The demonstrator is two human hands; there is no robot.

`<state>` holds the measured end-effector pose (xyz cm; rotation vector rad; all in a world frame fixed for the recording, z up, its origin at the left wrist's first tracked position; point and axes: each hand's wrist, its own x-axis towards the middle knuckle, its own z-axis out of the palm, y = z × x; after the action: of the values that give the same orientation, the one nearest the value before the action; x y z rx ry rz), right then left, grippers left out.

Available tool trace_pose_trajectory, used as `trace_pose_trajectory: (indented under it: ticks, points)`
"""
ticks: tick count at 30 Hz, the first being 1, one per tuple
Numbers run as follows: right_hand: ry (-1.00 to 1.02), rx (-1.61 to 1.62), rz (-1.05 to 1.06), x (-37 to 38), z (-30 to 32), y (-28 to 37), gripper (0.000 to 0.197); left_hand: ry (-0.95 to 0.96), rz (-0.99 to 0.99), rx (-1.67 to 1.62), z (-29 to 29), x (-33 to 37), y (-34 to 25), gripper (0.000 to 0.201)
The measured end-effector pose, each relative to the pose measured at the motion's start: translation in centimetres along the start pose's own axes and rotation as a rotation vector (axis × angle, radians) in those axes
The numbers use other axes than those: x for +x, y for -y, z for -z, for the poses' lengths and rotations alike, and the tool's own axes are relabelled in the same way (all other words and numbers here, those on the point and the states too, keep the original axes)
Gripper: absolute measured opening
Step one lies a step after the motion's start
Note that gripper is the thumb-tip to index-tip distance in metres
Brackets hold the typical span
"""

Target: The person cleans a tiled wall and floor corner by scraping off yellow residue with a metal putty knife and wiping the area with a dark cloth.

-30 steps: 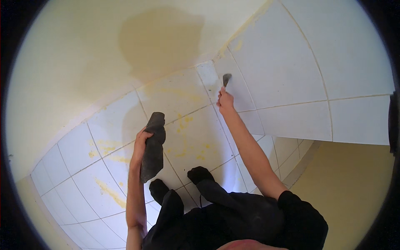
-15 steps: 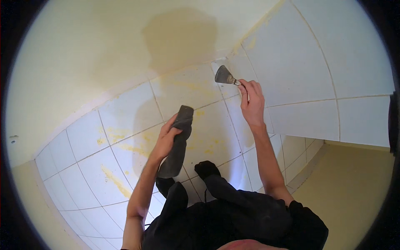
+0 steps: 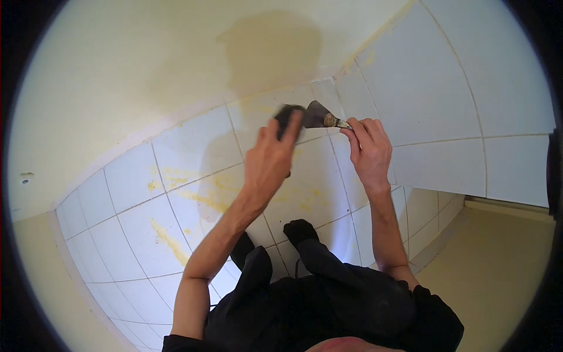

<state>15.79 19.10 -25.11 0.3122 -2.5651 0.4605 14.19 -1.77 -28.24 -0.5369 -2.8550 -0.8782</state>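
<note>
My right hand (image 3: 369, 149) is closed round the handle of a putty knife (image 3: 318, 115), whose flared dark blade points left and whose neck looks worn. My left hand (image 3: 268, 158), back upward, is closed round a dark grey, long, flat thing (image 3: 285, 117). Blurred by motion, its far end is right beside the blade's edge; I cannot tell whether the two touch. Most of that thing is hidden under my hand, and its exact kind does not show. Both hands are held out in front of me above the tiled floor (image 3: 199, 158).
Yellowish smears (image 3: 205, 202) mark the white tiles. A cream wall (image 3: 117, 88) rises ahead and to the left, while large white tiles (image 3: 422, 105) cover the right side. My dark-covered feet (image 3: 300, 232) stand on the floor below.
My left hand has swung up and right, turning over with the dark grey thing until it is beside the putty knife. The right hand has shifted slightly right and down, still gripping the knife.
</note>
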Motion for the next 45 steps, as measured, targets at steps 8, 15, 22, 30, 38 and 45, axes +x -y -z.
trace_pose_trajectory:
  ticks: [8, 15, 22, 30, 38, 45]
  points:
    - [-0.005, 0.014, 0.002, -1.1, 0.4, 0.0, 0.019, -0.013, 0.116, -0.180, 2.6, -0.7, 3.9, 0.070]
    - [0.169, -0.016, 0.095, -2.3, -0.8, 2.1, 0.019, 0.143, -0.273, -0.073, 1.0, -3.1, 1.7, 0.073]
    - [0.302, 0.005, -0.063, -4.0, 0.5, 0.6, 0.015, -0.008, -0.084, -0.017, 0.1, -3.0, 4.2, 0.065]
    - [0.385, 0.100, 0.029, -5.2, 0.1, 1.1, 0.013, 0.255, -0.334, -0.141, 0.5, -3.7, 2.7, 0.070]
    - [0.196, 0.361, -0.824, -10.1, -1.5, -6.7, 0.033, 0.017, 0.047, -0.413, 0.7, -4.3, 6.3, 0.038]
    - [0.082, 0.069, -0.890, -12.1, -2.7, -9.9, 0.028, 0.009, 0.056, -0.563, 0.4, -4.5, 6.3, 0.032]
